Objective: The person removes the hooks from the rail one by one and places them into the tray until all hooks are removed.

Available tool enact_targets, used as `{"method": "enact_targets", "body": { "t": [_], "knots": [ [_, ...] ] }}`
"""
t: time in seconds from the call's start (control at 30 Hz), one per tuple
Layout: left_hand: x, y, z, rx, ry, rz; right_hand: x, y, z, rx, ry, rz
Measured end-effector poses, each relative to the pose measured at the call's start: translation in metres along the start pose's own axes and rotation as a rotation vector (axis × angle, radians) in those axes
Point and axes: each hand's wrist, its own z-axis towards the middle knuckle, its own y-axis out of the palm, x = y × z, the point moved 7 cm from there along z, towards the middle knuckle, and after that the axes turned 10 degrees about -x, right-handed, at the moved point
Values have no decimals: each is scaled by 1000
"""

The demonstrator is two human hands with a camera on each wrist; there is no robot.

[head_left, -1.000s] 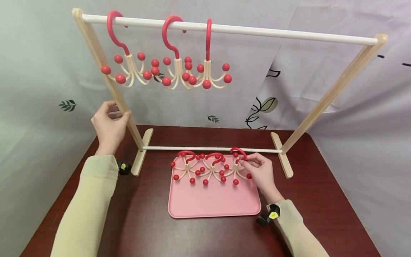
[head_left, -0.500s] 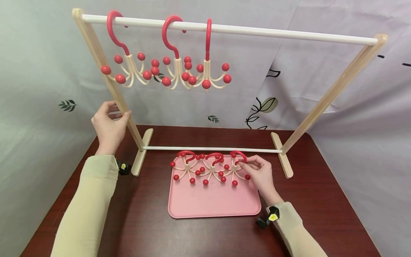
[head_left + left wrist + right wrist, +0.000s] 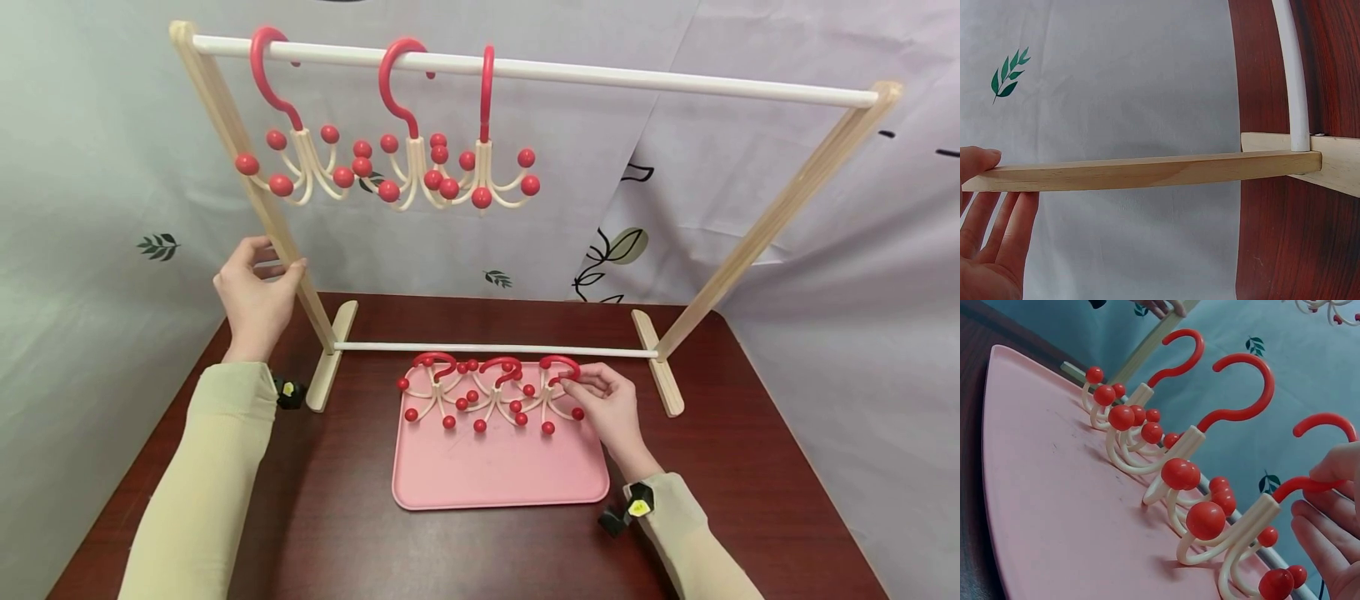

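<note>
My left hand [image 3: 276, 263] grips the left wooden leg [image 3: 294, 275] of a clothes rack; in the left wrist view the thumb [image 3: 975, 161] lies on the leg [image 3: 1147, 172] with fingers behind it. My right hand [image 3: 572, 385] pinches the red hook [image 3: 561, 363] of the rightmost hanger [image 3: 553, 400], a cream claw with red balls, on the pink tray [image 3: 495, 475]. In the right wrist view the fingers [image 3: 1329, 525] hold that hook [image 3: 1310, 484]. Two more hangers [image 3: 431, 387] [image 3: 495, 392] lie beside it.
Three like hangers [image 3: 300, 162] [image 3: 411, 167] [image 3: 486, 162] hang at the left of the white top rail [image 3: 675, 79]. A white lower bar [image 3: 495, 347] runs just behind the tray. The dark red table [image 3: 750, 467] ends at patterned cloth walls.
My right hand and the hook it pinches have sunk slightly toward the tray. The left hand has stayed on the leg.
</note>
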Motion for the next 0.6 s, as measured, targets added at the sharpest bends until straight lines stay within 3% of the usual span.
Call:
{"method": "enact_targets", "body": {
  "t": [0.23, 0.4, 0.6],
  "knots": [
    [0, 0, 0, -1, 2, -6, 4, -7, 10, 8, -66, 4],
    [0, -1, 0, -3, 4, -5, -33, -9, 19, -28, -213, 82],
    [1, 0, -1, -3, -2, -10, -90, -10, 27, 4, -334, 138]
  ]
}}
